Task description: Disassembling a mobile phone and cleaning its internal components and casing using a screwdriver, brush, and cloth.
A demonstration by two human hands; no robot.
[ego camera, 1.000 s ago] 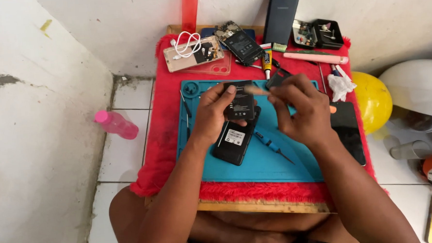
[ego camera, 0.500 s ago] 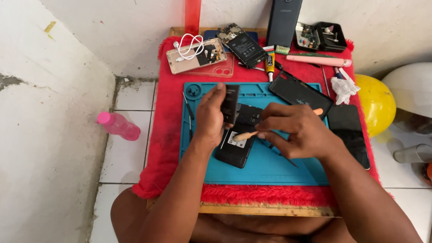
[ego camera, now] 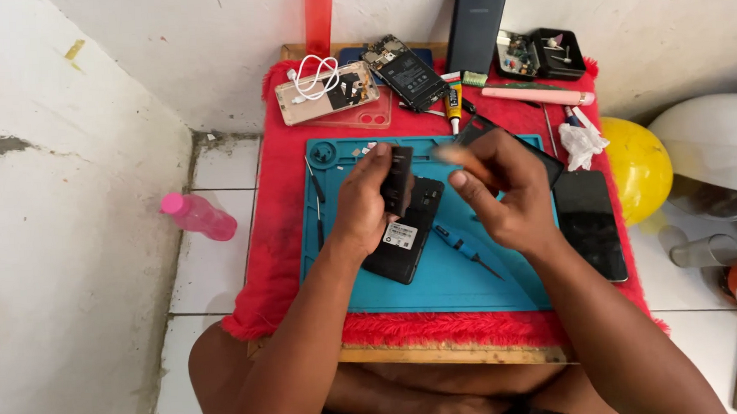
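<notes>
Black, opened phone body lies on our blue silicone mat, not reassembled; our left hand pinches a flat black battery upright above it; our right hand is curled, contents blurred.

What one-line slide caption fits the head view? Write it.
Left hand lifts a flat black part above an opened phone on a blue mat; right hand alongside.
</notes>
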